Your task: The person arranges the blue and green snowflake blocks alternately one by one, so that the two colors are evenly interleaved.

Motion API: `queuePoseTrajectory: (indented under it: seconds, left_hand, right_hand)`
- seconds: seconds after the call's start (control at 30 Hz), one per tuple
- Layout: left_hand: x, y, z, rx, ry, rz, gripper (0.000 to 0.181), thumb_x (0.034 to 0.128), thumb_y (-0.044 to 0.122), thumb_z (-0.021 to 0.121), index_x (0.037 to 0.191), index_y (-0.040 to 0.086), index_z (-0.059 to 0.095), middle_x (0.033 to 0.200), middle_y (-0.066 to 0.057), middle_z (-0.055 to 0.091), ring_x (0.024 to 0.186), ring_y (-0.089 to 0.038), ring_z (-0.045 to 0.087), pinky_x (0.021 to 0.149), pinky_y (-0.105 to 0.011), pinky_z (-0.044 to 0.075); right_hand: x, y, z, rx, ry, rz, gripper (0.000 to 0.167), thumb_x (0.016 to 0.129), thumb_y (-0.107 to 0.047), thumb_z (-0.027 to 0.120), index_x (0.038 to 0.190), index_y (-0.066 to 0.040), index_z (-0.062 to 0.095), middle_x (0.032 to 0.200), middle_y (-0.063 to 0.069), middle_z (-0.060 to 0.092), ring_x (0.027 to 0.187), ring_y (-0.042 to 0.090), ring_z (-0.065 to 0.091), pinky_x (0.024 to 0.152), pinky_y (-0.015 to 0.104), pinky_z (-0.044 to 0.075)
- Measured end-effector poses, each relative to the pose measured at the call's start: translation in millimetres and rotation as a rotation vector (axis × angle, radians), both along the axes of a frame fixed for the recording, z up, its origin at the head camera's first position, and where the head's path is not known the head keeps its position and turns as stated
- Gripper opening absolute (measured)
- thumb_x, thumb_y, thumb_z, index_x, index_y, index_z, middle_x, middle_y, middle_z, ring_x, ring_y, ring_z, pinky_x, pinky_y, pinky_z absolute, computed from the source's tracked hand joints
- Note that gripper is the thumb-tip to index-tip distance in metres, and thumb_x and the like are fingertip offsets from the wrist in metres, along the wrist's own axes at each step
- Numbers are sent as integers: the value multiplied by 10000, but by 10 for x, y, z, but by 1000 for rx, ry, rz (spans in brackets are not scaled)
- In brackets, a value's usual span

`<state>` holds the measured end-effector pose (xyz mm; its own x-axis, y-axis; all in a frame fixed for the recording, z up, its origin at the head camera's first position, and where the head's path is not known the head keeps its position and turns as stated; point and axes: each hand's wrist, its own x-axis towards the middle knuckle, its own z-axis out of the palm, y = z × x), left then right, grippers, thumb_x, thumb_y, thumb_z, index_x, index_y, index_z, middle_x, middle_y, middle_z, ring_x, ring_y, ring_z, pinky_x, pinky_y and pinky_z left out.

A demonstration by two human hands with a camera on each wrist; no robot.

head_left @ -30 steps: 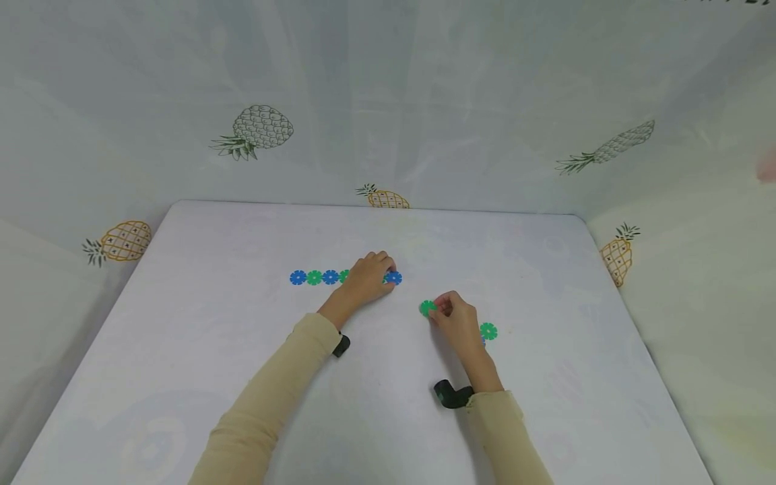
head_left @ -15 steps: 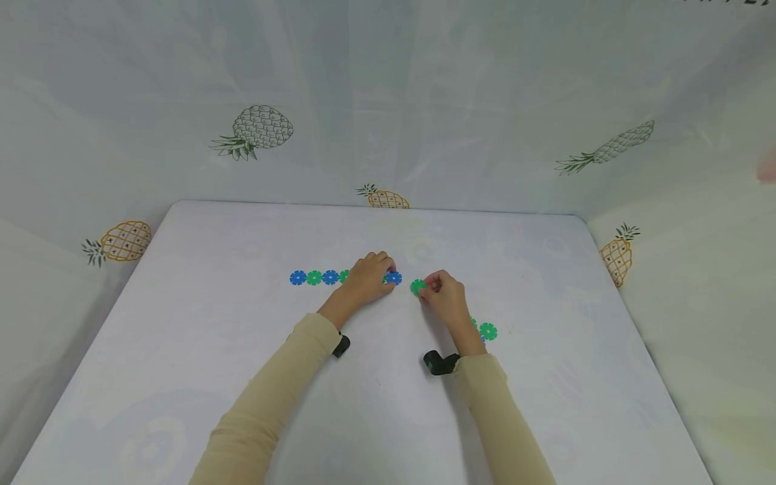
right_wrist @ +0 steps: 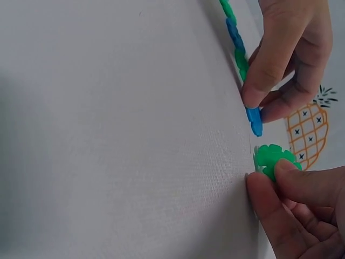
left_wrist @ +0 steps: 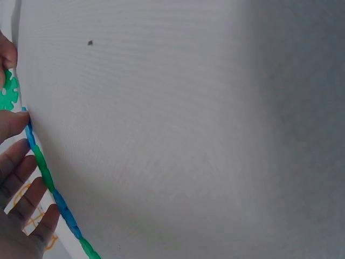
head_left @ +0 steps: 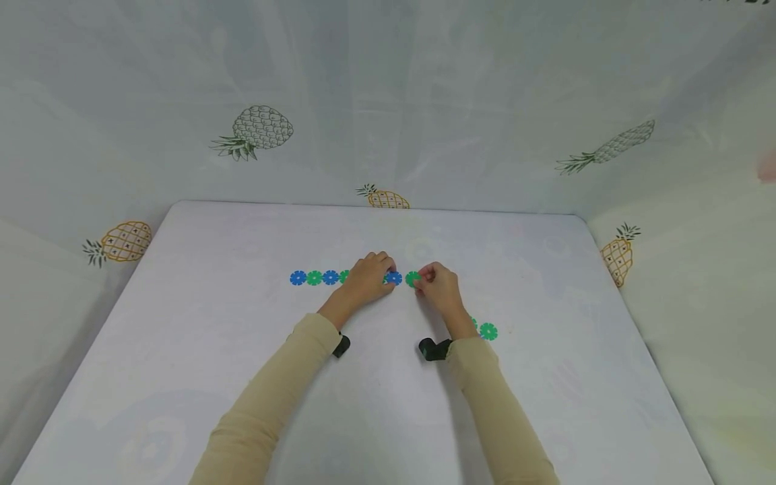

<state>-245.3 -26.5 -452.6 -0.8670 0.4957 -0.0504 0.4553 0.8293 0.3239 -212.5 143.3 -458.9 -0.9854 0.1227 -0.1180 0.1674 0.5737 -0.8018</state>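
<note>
A row of flat notched plastic discs, blue and green in turn, lies on the table (head_left: 242, 364). My left hand (head_left: 368, 277) reaches over the row and covers part of it. Its thumb and fingers hold the blue disc (head_left: 394, 277) at the row's right end, seen also in the right wrist view. Just right of that, my right hand (head_left: 440, 289) pinches a green disc (head_left: 413, 279) between thumb and forefinger. In the right wrist view the green disc (right_wrist: 272, 159) stands tilted on edge, with a small gap to the blue one (right_wrist: 254, 121).
Loose discs lie to the right, partly behind the right forearm; one is a green disc (head_left: 488, 331). A black wrist camera (head_left: 434, 349) juts from the right wrist. A pineapple-printed curtain (head_left: 388, 101) hangs behind the table.
My right hand has moved left and away from me, bringing the green disc close to the row's right end. The left hand has stayed in place on the row.
</note>
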Motion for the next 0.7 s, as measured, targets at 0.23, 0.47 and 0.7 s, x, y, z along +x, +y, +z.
queuePoseTrajectory:
  seconds: [0.23,0.47,0.7]
  left_hand:
    - [-2,10,1,-18,0,9,326,863,296,649,1131,119,593,1158,-35,560,1095,-213,486,961,-392,429]
    - [-3,4,-4,-9,10,-4,315,868,289,643,1125,113,594,1146,-42,563,1089,-221,495,941,-398,438]
    - [1,-9,-10,-4,29,-14,310,863,287,649,1112,109,596,1131,-45,567,1066,-222,503,918,-395,447]
  right_hand:
    - [-42,-17,2,-9,-30,4,150,841,-76,661,962,-18,595,790,103,609,620,127,639,588,230,516]
    - [-78,-39,10,16,-58,-6,181,827,-87,686,962,-7,596,768,92,601,600,117,618,564,211,494]
    - [-99,-51,18,57,-70,5,199,817,-101,689,964,-1,598,789,114,620,566,106,585,542,198,452]
